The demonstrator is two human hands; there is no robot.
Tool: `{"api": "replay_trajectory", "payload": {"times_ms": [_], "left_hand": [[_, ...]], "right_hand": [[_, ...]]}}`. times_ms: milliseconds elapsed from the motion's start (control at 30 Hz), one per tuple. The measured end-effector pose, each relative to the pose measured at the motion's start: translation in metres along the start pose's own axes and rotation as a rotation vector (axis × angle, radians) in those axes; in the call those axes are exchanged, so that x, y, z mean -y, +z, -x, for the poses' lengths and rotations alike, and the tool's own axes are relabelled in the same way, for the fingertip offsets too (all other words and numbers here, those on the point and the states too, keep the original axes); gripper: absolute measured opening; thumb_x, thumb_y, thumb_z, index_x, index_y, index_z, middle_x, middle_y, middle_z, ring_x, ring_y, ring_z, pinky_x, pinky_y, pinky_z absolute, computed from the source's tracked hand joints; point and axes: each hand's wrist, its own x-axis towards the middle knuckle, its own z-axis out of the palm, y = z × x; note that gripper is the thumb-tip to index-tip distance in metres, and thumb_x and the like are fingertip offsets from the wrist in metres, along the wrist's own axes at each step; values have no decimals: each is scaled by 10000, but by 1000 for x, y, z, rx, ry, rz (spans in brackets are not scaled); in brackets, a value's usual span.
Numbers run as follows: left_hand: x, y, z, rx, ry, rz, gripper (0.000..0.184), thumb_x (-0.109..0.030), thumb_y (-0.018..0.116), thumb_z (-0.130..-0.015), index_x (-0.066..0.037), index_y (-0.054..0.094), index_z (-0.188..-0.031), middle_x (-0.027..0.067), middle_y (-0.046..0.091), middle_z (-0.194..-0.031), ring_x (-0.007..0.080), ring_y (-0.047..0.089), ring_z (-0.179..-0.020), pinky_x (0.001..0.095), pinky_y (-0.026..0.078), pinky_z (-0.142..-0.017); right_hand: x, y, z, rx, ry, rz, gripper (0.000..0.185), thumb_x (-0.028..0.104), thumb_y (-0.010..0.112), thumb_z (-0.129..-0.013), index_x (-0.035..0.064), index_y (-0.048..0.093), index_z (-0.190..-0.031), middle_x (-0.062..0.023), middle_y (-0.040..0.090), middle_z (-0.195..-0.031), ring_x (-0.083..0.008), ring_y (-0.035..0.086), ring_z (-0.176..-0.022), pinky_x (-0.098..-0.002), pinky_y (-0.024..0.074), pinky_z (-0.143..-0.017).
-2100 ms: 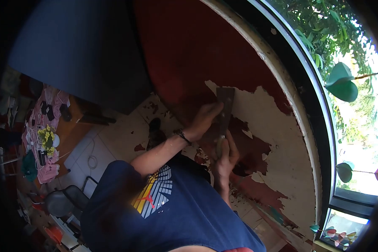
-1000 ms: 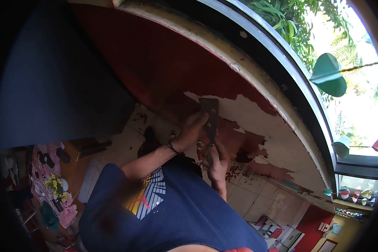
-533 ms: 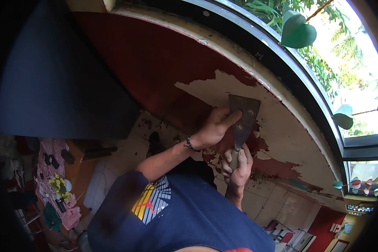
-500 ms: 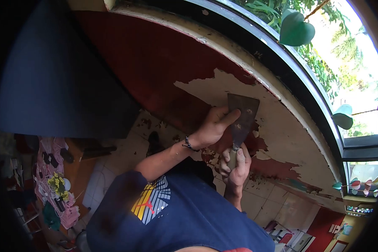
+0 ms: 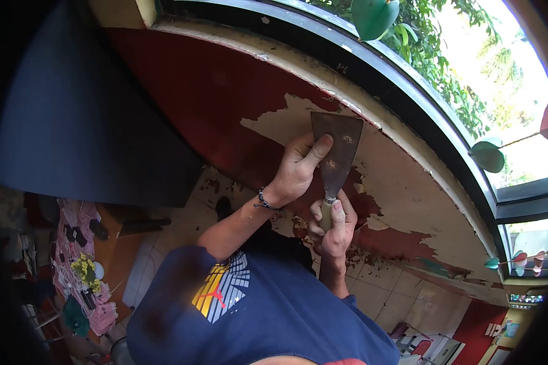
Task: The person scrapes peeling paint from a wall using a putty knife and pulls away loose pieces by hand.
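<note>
My right hand (image 5: 335,226) is wrapped round the pale handle of a wide paint scraper (image 5: 340,145). With a beaded bracelet on its wrist, my left hand (image 5: 297,167) pinches the blade's side, thumb on the metal face and fingers mostly hidden behind. The blade points up toward the window sill, over bare beige wall (image 5: 396,182) where paint has come off. Dark red paint (image 5: 219,85) still covers the wall to the left, with ragged edges around the bare patch. Whether the blade's edge touches the wall I cannot tell.
A window frame (image 5: 402,85) curves above the wall, with leaf-shaped ornaments (image 5: 487,155) hanging by it. Paint flakes lie on the tiled floor (image 5: 371,286). A large dark panel (image 5: 85,121) stands at left. Below it is a table with a pink cloth (image 5: 106,313) and yellow flowers (image 5: 86,271).
Both hands have moved up along the wall with the scraper, bringing its blade closer to the sill. Their hold looks the same. The camera view has shifted slightly.
</note>
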Motion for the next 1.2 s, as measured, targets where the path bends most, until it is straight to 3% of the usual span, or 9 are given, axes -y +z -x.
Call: {"api": "replay_trajectory", "payload": {"times_ms": [167,233,500,567,700,767,833,1067,1200], "left_hand": [[6,-3,0,-8,37,-205,322,-306,496,-963,-7,608,-1000,10,636,-862,52,559,-778,218,467,-699],[-4,3,-2,-41,-36,47,316,-307,505,-958,-14,617,-987,11,638,-864,53,564,-763,215,468,-685],[-3,4,-3,-84,-13,-1,297,-296,512,-955,-21,626,-956,3,647,-848,50,582,-729,209,475,-647],[-7,3,-4,-85,-39,37,298,-297,516,-954,-20,627,-949,1,648,-842,49,581,-728,209,474,-648],[-3,6,1,-79,-75,32,295,-299,512,-956,-29,631,-934,-4,645,-843,46,577,-729,204,470,-649],[6,13,-2,-199,32,-41,301,-305,512,-955,-29,630,-928,-1,641,-832,48,577,-718,205,472,-642],[-5,12,-1,-110,-50,97,308,-305,513,-954,-21,628,-925,4,633,-830,51,575,-715,206,472,-639],[0,23,0,-247,14,-8,283,-296,506,-958,-41,629,-938,-7,624,-817,45,561,-706,199,461,-622],[-13,16,-3,-156,8,101,294,-295,501,-962,-29,626,-975,-8,630,-828,42,551,-711,204,457,-633]], "right_hand": [[3,-21,-3,44,67,10,447,280,428,-967,72,395,-1361,-45,470,-685,-63,357,-438,-183,278,-374],[13,-6,-6,20,106,30,450,288,428,-969,66,394,-1359,-44,468,-681,-61,356,-436,-182,273,-371],[10,-2,-2,82,45,-43,449,276,422,-978,37,389,-1357,-41,457,-687,-68,360,-432,-198,271,-363],[10,8,-3,-18,106,-20,456,281,418,-980,42,383,-1367,-36,456,-687,-58,345,-424,-188,258,-360],[13,3,8,-2,74,-19,464,275,419,-980,57,363,-1387,-33,461,-680,-52,333,-423,-190,260,-361],[17,-3,1,28,64,-54,456,267,422,-980,59,376,-1382,-32,463,-685,-54,337,-427,-190,268,-368],[25,2,-4,58,93,49,451,270,428,-979,55,391,-1374,-30,462,-692,-54,346,-436,-184,267,-377],[28,0,-1,60,100,-17,438,238,417,-979,56,390,-1377,-23,458,-696,-48,348,-447,-180,252,-378],[24,9,-4,60,102,14,436,233,411,-982,61,383,-1382,-25,453,-690,-43,325,-437,-178,253,-373]]}}
